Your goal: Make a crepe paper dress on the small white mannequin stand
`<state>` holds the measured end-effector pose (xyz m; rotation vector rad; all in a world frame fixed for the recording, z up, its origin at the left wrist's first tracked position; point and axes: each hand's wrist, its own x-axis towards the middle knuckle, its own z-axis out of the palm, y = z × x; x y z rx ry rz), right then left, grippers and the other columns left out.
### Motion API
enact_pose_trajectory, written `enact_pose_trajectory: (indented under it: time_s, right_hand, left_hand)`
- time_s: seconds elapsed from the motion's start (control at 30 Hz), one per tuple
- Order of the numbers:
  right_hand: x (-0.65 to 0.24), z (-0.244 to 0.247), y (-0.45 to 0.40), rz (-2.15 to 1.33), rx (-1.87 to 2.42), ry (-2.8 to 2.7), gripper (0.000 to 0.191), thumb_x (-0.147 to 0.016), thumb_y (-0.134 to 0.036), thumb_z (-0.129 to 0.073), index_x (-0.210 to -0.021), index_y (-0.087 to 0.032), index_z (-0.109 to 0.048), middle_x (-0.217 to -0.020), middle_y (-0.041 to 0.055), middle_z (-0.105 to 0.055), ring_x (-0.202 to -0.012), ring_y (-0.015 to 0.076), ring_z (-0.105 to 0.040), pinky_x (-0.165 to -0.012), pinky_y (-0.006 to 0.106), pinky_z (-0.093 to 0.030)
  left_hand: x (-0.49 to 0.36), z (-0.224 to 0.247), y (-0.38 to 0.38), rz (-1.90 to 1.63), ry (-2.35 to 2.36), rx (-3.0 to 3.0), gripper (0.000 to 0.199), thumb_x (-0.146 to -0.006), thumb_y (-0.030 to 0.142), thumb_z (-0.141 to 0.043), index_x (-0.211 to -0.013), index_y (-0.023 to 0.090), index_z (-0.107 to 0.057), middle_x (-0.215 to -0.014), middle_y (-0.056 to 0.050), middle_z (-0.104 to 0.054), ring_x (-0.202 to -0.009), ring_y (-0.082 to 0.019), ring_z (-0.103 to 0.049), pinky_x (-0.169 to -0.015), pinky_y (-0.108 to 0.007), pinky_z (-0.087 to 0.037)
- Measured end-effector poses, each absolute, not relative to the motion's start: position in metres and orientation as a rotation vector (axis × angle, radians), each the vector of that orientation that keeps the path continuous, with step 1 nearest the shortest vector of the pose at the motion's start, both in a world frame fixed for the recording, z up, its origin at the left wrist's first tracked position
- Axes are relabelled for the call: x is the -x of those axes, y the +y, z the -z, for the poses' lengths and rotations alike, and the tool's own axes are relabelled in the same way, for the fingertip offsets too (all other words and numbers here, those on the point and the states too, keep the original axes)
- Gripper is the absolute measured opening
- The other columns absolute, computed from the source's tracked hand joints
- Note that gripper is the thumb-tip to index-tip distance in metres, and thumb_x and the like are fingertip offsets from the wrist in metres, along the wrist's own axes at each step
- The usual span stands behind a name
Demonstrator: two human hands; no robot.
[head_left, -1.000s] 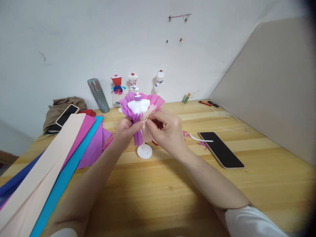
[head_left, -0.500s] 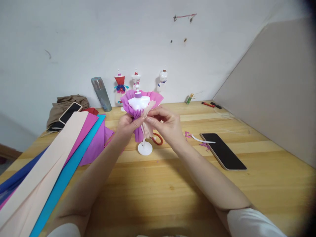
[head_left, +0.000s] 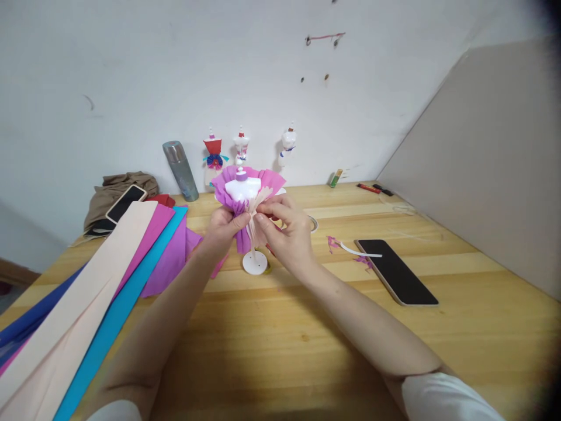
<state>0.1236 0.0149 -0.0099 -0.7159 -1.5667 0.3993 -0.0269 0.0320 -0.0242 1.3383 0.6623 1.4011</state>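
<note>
A small white dress form (head_left: 243, 190) on a round base (head_left: 255, 263) stands in front of me, wrapped in pleated purple crepe paper (head_left: 228, 181). Pale pink crepe paper (head_left: 258, 202) lies gathered over its front at the waist. My left hand (head_left: 225, 224) is closed on the gathered paper, its thumb pressing at the waist. From the other side my right hand (head_left: 284, 225) pinches the pale pink paper between thumb and fingers. Both thumbs almost meet there. Behind my right hand, a roll of tape (head_left: 313, 224) shows in part.
Long crepe paper strips (head_left: 94, 298) and a purple sheet (head_left: 169, 269) lie at left. A phone (head_left: 397, 272) with a white strip (head_left: 357, 251) is at right. Along the wall stand a thermos (head_left: 181, 171), a glue stick (head_left: 336, 178) and three dressed forms (head_left: 213, 152).
The dress form has turned and shifted slightly left within my hands. My right hand has moved a little left, pinching the pale pink paper closer in. The orange scissor handle is now mostly hidden.
</note>
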Motion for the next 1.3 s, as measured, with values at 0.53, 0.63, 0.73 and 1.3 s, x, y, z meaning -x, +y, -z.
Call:
enact_pose_trajectory:
  time_s: [0.53,0.63,0.73,1.3]
  right_hand:
    - [-0.126,-0.001,0.014,-0.924,0.738,-1.328,0.023,-0.079,-0.031,-0.07,-0.1,-0.021,-0.069,-0.069,-0.0045,-0.056,-0.06,0.0104,-0.051,-0.057,0.026,-0.045]
    - [-0.127,-0.004,0.014,-1.008,0.735,-1.338,0.022,-0.077,-0.034,-0.072,-0.093,-0.02,-0.071,-0.065,-0.0047,-0.054,-0.06,0.0106,-0.049,-0.058,0.026,-0.044]
    - [-0.126,-0.005,0.014,-1.038,0.731,-1.312,0.019,-0.074,-0.033,-0.072,-0.088,-0.021,-0.071,-0.063,-0.0048,-0.054,-0.059,0.0107,-0.047,-0.057,0.026,-0.043]
    - [-0.13,0.0,0.016,-0.711,0.745,-1.456,0.012,-0.081,-0.028,-0.067,-0.073,-0.02,-0.064,-0.071,-0.0014,-0.061,-0.065,0.0115,-0.053,-0.061,0.026,-0.042]
  left_hand:
    - [0.033,0.017,0.029,-1.437,0.593,-1.287,0.039,-0.072,0.043,-0.086,-0.101,0.021,-0.074,-0.099,-0.009,-0.079,-0.114,-0.034,-0.072,-0.094,-0.046,-0.061]
    - [0.031,0.012,0.026,-1.405,0.605,-1.293,0.039,-0.07,0.048,-0.086,-0.096,0.021,-0.074,-0.1,-0.01,-0.078,-0.12,-0.036,-0.069,-0.098,-0.047,-0.06]
    - [0.03,0.01,0.024,-1.37,0.599,-1.299,0.04,-0.071,0.049,-0.086,-0.097,0.02,-0.074,-0.102,-0.011,-0.078,-0.123,-0.037,-0.067,-0.1,-0.049,-0.059]
    - [0.023,0.02,0.027,-1.366,0.593,-1.249,0.044,-0.066,0.043,-0.09,-0.098,0.018,-0.073,-0.101,-0.011,-0.078,-0.119,-0.037,-0.069,-0.1,-0.048,-0.06]
